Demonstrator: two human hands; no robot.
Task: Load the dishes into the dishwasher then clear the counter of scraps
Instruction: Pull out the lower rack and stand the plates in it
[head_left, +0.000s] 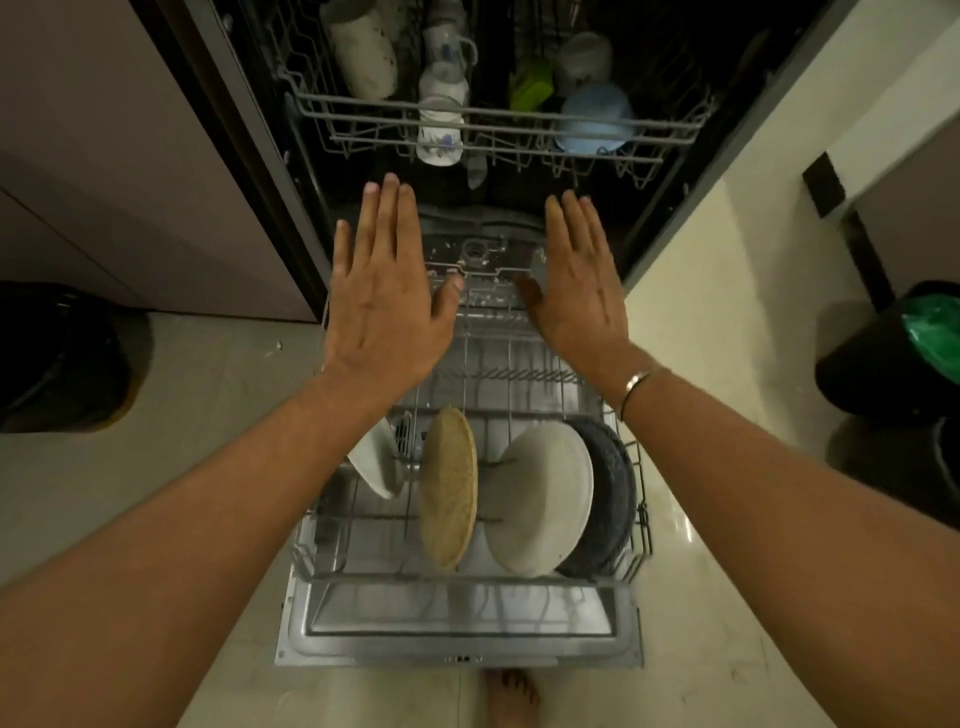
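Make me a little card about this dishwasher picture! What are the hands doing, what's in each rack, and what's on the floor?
left hand: flat, fingers straight, holding nothing
right hand: the same, wearing a bracelet
lower rack: pulled out; white bowl, tan plate, white plate, dark plate, all on edge
upper rack: speckled mug, blue bowl
floor: black bin with green bag, at right

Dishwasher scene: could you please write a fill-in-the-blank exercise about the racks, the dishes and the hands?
1. The left hand and right hand are both ____ and hold nothing.
2. The lower rack is pulled ____.
3. The blue bowl sits in the ____ rack.
4. The tan plate stands to the ____ of the white plate.
Missing words: open; out; upper; left.
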